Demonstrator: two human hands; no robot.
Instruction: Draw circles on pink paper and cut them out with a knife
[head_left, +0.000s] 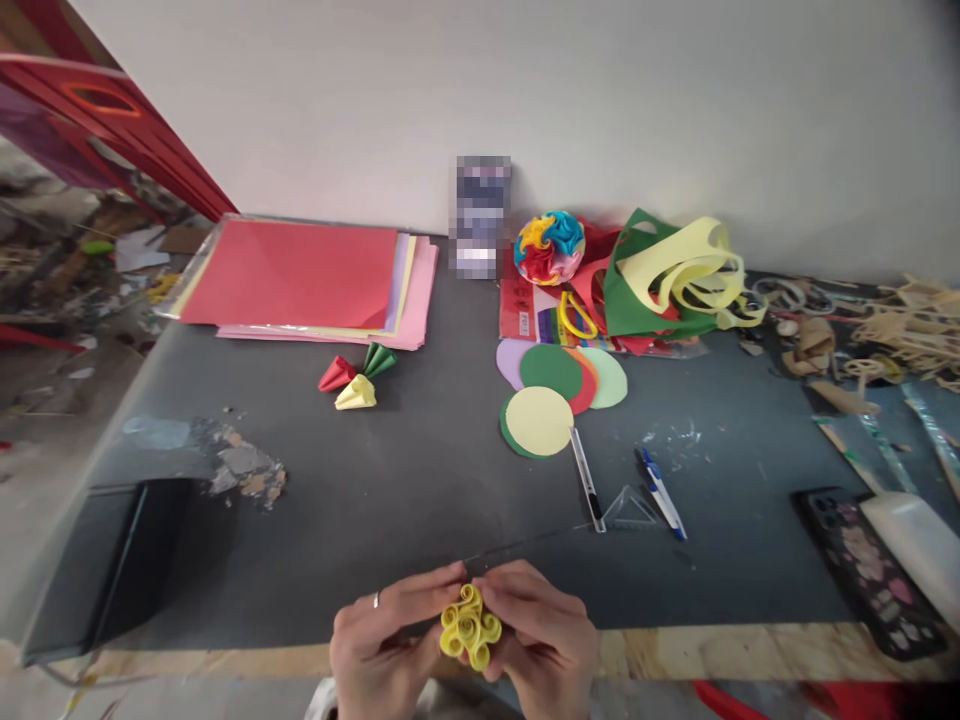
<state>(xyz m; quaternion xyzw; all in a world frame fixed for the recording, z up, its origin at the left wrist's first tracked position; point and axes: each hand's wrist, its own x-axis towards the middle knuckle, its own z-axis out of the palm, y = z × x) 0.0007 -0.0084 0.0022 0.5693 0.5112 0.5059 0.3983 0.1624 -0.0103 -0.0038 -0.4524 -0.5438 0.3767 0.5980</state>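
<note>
Between my left hand [382, 630] and right hand [546, 622], I am gripping a yellow flower [470, 628], pinching it from both sides, while circles [551, 375] and a cutter [586, 478] are lying ahead of the right and three cones [355, 392] are sitting ahead of the left.

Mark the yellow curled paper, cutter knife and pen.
Yellow curled paper [469, 628], head view: on its central curl.
Cutter knife [586, 480], head view: middle of its body.
Pen [664, 494], head view: middle of the barrel.

Left hand [386, 632]: fitted with one slim, silver-coloured finger ring [376, 600]. Pale garment fabric [322, 700]: visible below, outer side.
</note>
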